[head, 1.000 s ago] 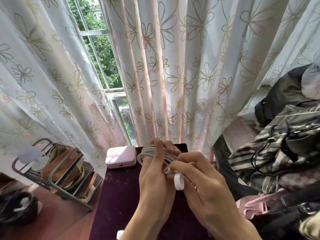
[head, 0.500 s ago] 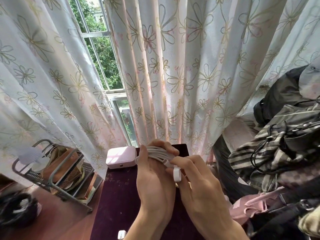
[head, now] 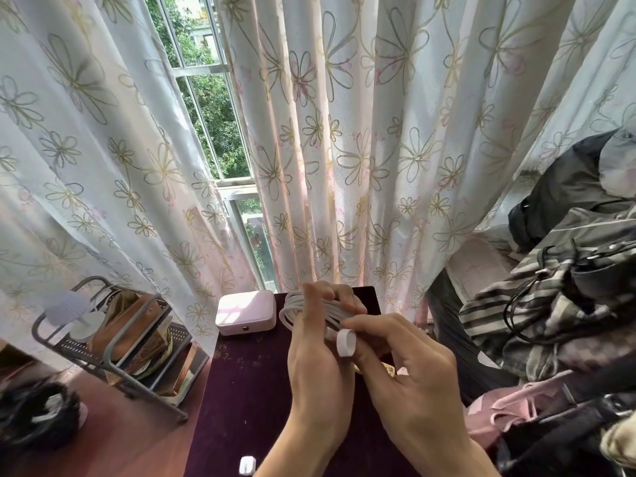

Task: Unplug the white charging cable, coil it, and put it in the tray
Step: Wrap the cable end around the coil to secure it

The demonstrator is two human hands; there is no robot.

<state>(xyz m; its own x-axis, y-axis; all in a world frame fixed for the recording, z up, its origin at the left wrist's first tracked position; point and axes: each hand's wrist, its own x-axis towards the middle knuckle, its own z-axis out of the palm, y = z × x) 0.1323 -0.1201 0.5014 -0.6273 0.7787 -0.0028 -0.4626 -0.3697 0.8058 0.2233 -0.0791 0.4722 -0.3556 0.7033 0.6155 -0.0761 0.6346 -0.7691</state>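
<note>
Status: white charging cable (head: 309, 309) was unplugged and nearly all coiled, loops wound round my left hand (head: 318, 359), fingers closed over the bundle. My right hand (head: 409, 370) pinched the cable's last free end, w/ its white cylindrical plug (head: 345, 342), between thumb and forefinger, just beside the coil. Remaining, by my estimate: secure that end, then place coil in tray. No tray could be identified in view.

Clearance, ref. the dark purple table (head: 247, 390): coil was held above its far half, near the pink rounded box (head: 246, 311) at the far-left corner. Table centre was bare. Floral curtain (head: 361, 149) hung close behind the far edge; striped clothing pile (head: 537, 315) crowded the right side.
</note>
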